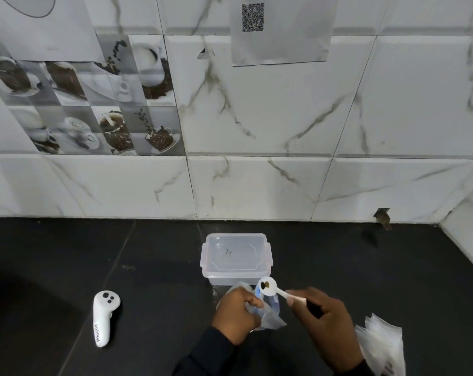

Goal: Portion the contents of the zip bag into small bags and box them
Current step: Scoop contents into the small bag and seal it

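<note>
My left hand [236, 314] grips a clear zip bag [270, 314] with a blue strip at its mouth, holding it upright on the dark counter. My right hand [322, 329] pinches the handle of a white plastic spoon [269, 287]. The spoon's bowl holds a few dark bits and hovers just above the bag's mouth. Right behind the bag stands a clear plastic box [236, 257] with its lid on. A pile of small empty clear bags [383, 346] lies at the lower right, beside my right wrist.
A white handheld controller [103, 317] lies on the black counter [162, 267] to the left. The tiled marble wall [257, 172] rises behind the box. A side wall closes in at the far right.
</note>
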### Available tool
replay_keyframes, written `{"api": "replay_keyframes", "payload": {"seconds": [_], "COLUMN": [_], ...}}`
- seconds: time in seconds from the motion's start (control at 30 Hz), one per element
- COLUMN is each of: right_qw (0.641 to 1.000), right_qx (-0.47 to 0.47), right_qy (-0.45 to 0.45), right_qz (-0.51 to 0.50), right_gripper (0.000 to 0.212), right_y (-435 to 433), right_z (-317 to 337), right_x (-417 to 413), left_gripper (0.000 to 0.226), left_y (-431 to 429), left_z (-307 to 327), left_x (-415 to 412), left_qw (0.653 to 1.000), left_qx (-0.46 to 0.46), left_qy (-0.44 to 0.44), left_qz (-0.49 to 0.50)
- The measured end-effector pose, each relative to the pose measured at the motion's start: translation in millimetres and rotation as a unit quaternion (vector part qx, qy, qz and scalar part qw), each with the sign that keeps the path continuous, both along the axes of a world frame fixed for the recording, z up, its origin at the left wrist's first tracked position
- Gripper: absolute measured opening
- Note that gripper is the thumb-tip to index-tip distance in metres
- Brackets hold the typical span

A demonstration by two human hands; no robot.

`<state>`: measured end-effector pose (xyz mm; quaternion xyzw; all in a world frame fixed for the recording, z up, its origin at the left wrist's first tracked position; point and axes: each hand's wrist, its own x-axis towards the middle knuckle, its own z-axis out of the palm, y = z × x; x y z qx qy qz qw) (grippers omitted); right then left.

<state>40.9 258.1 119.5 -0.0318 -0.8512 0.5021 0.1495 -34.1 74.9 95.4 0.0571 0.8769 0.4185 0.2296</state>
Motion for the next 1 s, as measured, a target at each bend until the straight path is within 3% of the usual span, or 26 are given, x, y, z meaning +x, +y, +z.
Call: {"api": "replay_keyframes", "payload": {"seconds": [0.07, 0.13, 0.33, 0.4, 0.5, 0.63, 0.83, 1.0], "right_qw": [0.986, 0.959, 0.939, 0.949, 0.992, 0.982, 0.96, 0.918], "right_qx": [0.139, 0.248, 0.305, 0.274, 0.08, -0.14, -0.13, -0.085], "right_qy": [0.084, 0.11, 0.147, 0.144, 0.093, -0.019, -0.227, -0.387], "right_qz": [0.033, 0.085, 0.065, 0.057, -0.029, -0.128, -0.097, -0.014], "right_gripper": [0.009, 0.016, 0.025, 0.024, 0.019, 0.018, 0.027, 0.015], "right_y": [-7.3, -11.4, -13.4, -12.5, -13.9, 0.7, 21.3, 14.2], "right_z": [-11.1, -27.7, -47.4, -49.3, -34.4, -19.7, -38.5, -42.0], "right_x": [5.8, 11.7, 20.1, 17.7, 19.5, 3.7, -21.9, -49.8], "left_gripper": [0.019, 0.024, 0.032, 0.031, 0.027, 0.028, 0.025, 0.025], "left_y": [5.1, 9.5, 17.8, 19.7, 18.5, 11.8, 3.9, 2.0], "left_z": [2.3, -1.2, -10.6, -14.4, -11.3, -8.3, -2.4, 4.7], "left_x": [-1.7, -4.1, -5.9, -7.5, -6.4, -4.6, 0.0, 8.1], "left_qw": [1.0, 0.999, 0.996, 0.995, 0.996, 0.999, 0.997, 0.978], "left_qx": [-0.023, -0.043, -0.061, -0.063, -0.056, -0.027, 0.033, 0.145], "left_qy": [0.018, 0.031, 0.06, 0.073, 0.071, 0.042, 0.044, 0.055], "left_qz": [0.008, 0.005, 0.012, 0.006, 0.008, 0.012, -0.05, -0.143]}}
